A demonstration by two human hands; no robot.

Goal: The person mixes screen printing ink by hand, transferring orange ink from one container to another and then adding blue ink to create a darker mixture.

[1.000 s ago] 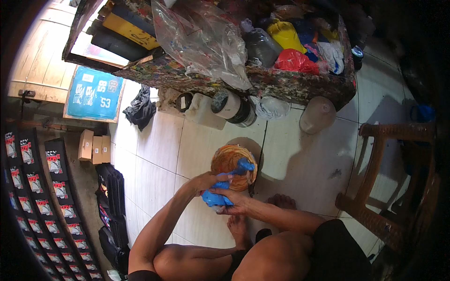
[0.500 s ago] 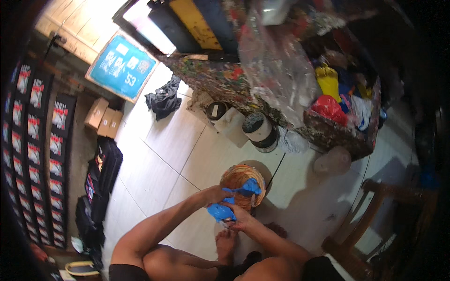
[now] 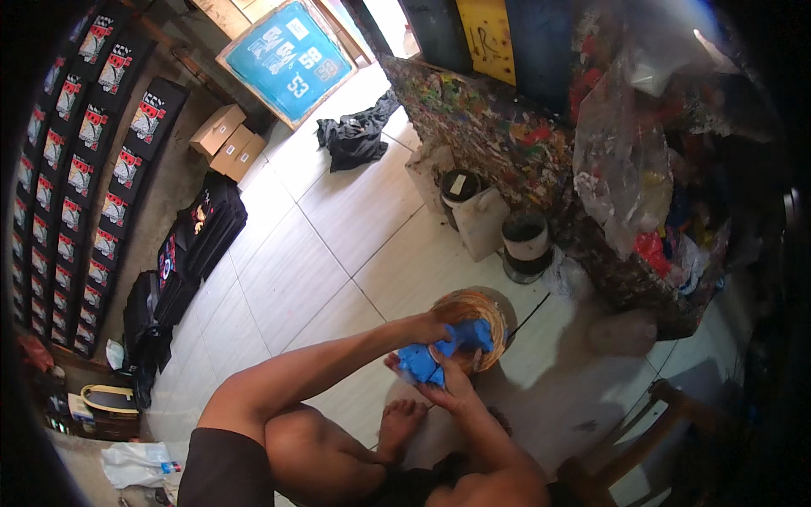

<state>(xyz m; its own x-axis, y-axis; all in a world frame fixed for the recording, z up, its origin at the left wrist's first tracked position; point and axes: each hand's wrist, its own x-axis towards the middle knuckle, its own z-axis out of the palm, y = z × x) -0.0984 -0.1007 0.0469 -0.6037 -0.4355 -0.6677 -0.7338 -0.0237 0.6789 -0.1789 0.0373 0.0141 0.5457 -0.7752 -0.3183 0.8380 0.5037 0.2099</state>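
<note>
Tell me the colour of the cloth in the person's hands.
Bright blue: the cloth shows best in the head view, bunched over an orange-stained tub.

You are crouched on a floor (image 3: 338,220) of pale square tiles with dark grout lines. Directly on it, in front of you, stands a round orange-stained tub (image 3: 483,314). Beyond that sit a dark bucket with a pale band (image 3: 525,245), a whitish jug (image 3: 481,221) and a black pot with a lid (image 3: 460,188), close together at the foot of the paint-splattered surface (image 3: 490,135). A crumpled black cloth (image 3: 355,139) lies farther off, beside a blue printed board (image 3: 287,59). At your left, three cardboard boxes (image 3: 230,139) and stacks of folded black shirts (image 3: 198,232) rest on the tiles. Your bare foot (image 3: 397,427) is planted near the tub.
</note>
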